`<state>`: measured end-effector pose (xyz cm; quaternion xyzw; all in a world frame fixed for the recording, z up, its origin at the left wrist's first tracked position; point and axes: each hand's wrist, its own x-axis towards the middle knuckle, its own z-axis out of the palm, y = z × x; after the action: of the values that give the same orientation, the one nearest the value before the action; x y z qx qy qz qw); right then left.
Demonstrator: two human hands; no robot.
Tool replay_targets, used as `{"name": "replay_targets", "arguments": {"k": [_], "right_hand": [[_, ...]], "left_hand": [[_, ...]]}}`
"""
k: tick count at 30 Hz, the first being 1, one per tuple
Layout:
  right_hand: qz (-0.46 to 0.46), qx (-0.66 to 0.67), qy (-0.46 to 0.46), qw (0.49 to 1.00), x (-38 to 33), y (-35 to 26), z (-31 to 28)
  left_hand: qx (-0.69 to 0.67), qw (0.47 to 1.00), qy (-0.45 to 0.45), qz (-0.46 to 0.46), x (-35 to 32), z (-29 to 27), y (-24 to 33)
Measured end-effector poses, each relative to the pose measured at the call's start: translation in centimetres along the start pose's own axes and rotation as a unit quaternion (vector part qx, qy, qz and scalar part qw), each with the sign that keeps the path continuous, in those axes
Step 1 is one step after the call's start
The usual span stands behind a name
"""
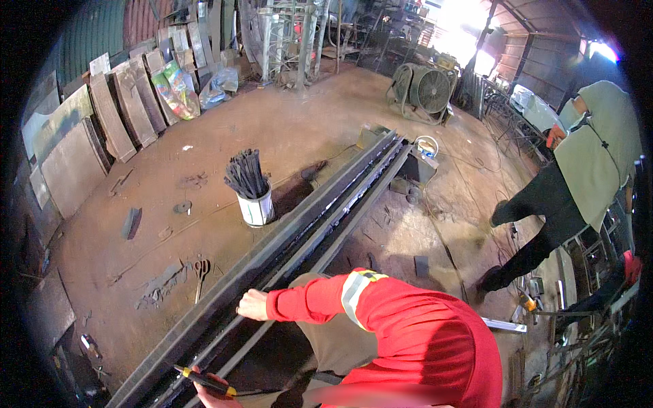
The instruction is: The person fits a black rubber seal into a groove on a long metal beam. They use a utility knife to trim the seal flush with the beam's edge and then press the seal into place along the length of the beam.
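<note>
Long dark steel beams point(224, 299) run diagonally across the floor in front of me. At the lower left, my left hand point(212, 396) is closed around a black-and-yellow hand tool point(208, 382). Its pointed yellow end lies over the near part of the beams, and a dark cord-like line trails from its other end. My right hand point(253, 305), in a red sleeve, reaches across to the beams with its fingers curled in. Whether anything is inside those fingers is hidden. Both hands are bare.
A white bucket point(257, 211) of dark metal strips and red-handled scissors-like tool point(202, 270) stand or lie beyond the beams. A co-worker point(592, 163) stands at right. A drum fan point(425, 92) is farther back; sheets point(75, 160) lean at left. Cables cross the floor.
</note>
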<state>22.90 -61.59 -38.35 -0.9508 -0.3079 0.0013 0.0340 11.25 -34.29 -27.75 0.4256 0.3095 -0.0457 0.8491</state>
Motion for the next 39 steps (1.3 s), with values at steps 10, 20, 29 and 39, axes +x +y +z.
{"name": "replay_targets", "arguments": {"k": [10, 20, 29, 39], "right_hand": [[0.028, 0.037, 0.092, 0.995, -0.3, -0.8, 2.7], [0.155, 0.15, 0.213, 0.953, -7.5, -3.8, -0.7], [0.19, 0.079, 0.236, 0.95, -10.7, -4.4, 0.9], [0.171, 0.197, -0.104, 0.96, -12.1, -8.8, -1.0]], "left_hand": [[0.022, 0.982, -0.168, 0.082, 3.0, 5.9, -2.7], [0.127, 0.901, -0.4, 0.108, 2.3, 13.3, -4.7], [0.133, 0.818, -0.549, 0.108, 2.1, 16.2, -8.4], [0.627, 0.512, -0.45, 0.379, 11.4, 27.0, -15.1]]}}
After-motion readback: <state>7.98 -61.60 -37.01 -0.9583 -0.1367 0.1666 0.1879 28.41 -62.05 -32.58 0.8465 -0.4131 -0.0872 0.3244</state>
